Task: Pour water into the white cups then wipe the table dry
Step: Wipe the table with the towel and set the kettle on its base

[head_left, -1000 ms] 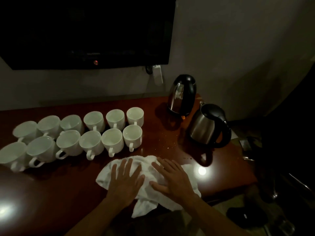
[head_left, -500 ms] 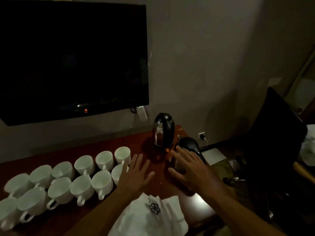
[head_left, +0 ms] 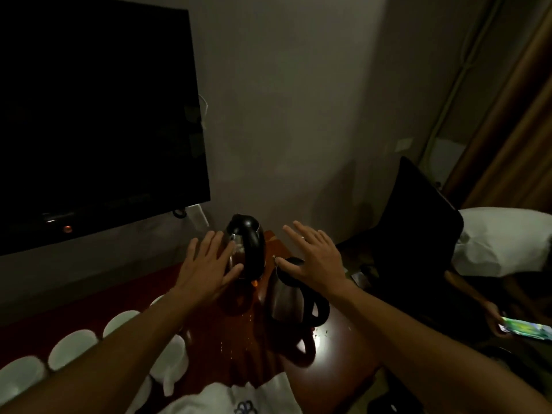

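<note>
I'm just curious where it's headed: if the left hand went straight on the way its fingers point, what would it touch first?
Probably the far kettle: the left hand points open fingers at its side, seemingly almost touching, though depth is unclear.

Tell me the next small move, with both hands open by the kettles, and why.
Probably lower the right hand onto the near kettle and grip its handle, to lift it aside. The hand hovers open above it, droplets lie on the table beside it, and the cloth lies at the near edge.
</note>
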{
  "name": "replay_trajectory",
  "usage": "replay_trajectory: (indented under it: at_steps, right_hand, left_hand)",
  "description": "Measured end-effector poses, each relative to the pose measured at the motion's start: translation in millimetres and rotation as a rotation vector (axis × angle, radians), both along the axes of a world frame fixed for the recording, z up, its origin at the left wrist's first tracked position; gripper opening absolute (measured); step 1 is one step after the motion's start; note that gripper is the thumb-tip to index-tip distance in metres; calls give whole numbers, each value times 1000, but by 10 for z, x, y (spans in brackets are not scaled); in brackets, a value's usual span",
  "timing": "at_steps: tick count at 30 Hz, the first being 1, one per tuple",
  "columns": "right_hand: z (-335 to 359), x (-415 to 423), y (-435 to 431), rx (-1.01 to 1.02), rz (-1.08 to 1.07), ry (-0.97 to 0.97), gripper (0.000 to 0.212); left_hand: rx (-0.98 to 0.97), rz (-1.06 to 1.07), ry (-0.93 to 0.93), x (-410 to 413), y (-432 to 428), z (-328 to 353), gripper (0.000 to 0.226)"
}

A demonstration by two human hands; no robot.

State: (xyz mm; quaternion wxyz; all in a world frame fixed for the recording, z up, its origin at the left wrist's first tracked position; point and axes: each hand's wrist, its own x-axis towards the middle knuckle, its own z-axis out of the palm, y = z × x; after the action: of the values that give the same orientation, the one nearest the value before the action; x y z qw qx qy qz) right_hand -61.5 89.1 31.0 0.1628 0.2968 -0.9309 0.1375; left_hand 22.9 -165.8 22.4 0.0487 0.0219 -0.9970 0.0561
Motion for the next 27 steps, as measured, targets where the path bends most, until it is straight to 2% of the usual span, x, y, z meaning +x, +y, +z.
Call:
replay_trajectory:
  at_steps: [3,5,14,18,24,27]
  right_hand:
    - [-9,-139,-126,-21,-44,-9,80]
    - [-44,-222,-246,-15,-52,-29,83]
    - [-188,-852,-679,61,-14,-109,88]
    - [-377,-1117,-614,97,-25,-183,91]
    - [-856,-963,-340,104,-86,-322,94]
    - [-957,-854,-356,46,-104,-349,91]
  left_hand:
    - [-30,-16,-16,-195,-123,27,73]
    - [-23,-17,-46,-308,-212,34,70]
    - [-43,-4,-110,-879,-587,-125,80]
    - [0,29,-142,-1158,-643,-317,88]
    - [51,-2,-201,-1568,-335,-457,93]
    - [75,-32,-192,-1730,-209,-464,92]
